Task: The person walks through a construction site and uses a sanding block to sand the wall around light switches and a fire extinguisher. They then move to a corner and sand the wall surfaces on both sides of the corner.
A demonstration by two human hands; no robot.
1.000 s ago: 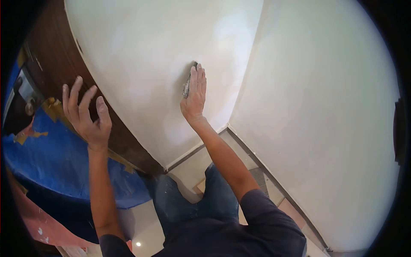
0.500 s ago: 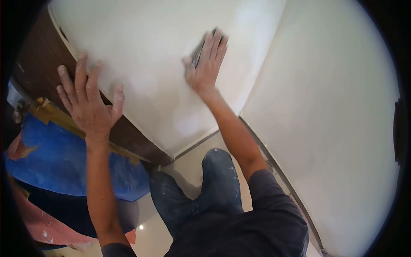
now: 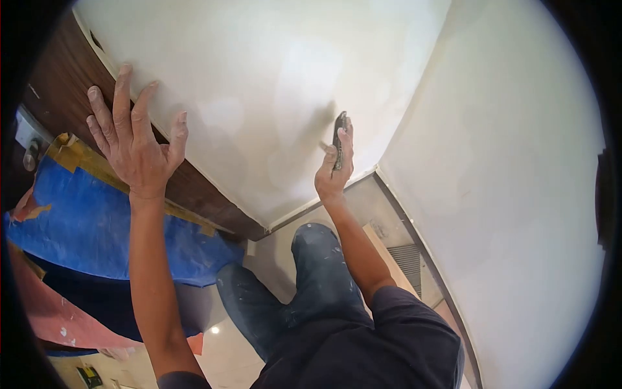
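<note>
My right hand [image 3: 335, 165] is closed around a thin, dark sanding block [image 3: 339, 139], held edge-on with its face turned toward the white wall [image 3: 253, 129]. The block casts a soft shadow on the wall to its left. Pale dust coats the fingers of my left hand [image 3: 139, 142], which are spread wide with nothing in them. That hand overlaps the dark brown wooden door frame [image 3: 71, 71] and the wall's left edge in this view.
Blue plastic sheeting [image 3: 110, 227], held with brown tape [image 3: 97, 168], covers something at the left. A metal door handle [image 3: 31, 155] stands above it. Another white wall [image 3: 512, 175] meets the first at a corner on the right. A floor grate [image 3: 407, 262] lies near its base.
My right hand has moved down and slightly right with the sanding block, and has turned so the block shows edge-on. My left hand stays in nearly the same place, fingers still spread.
</note>
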